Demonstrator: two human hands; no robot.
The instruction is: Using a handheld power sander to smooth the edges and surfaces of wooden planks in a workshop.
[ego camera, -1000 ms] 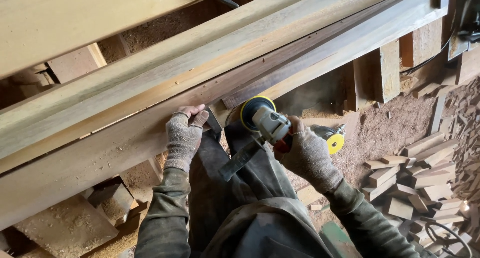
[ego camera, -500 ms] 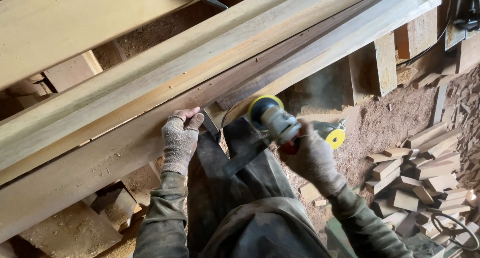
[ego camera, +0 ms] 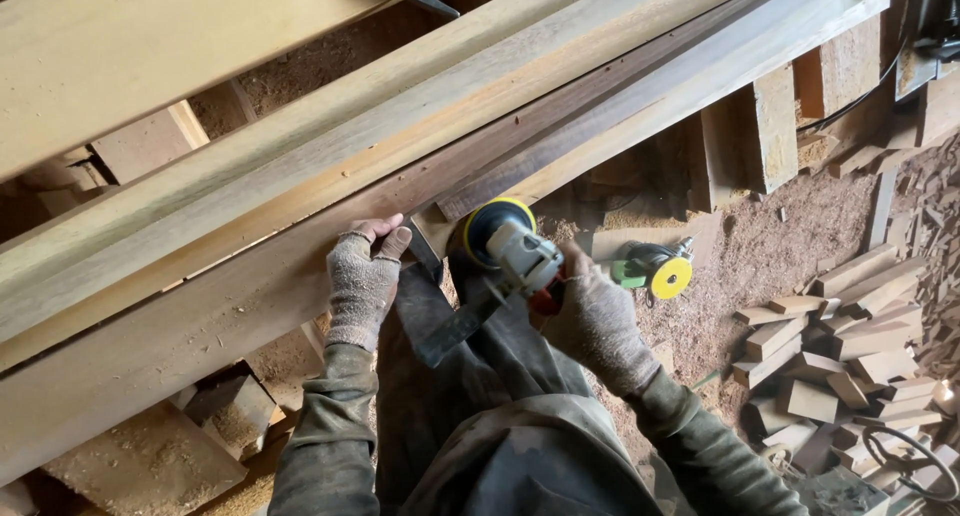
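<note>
The long timber beam (ego camera: 300,216) runs above both hands, heavy and rigid, likely needing only steadying; the left hand (ego camera: 362,281) lies flat against its lower edge, fingers curled over. The angle grinder (ego camera: 505,246), compact but probably weighty and prone to kick, is gripped by the right hand (ego camera: 592,321) around its body, disc just below the beam.

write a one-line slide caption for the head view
Gloved right hand holds a sander at a long plank's edge; left hand steadies it.
</note>
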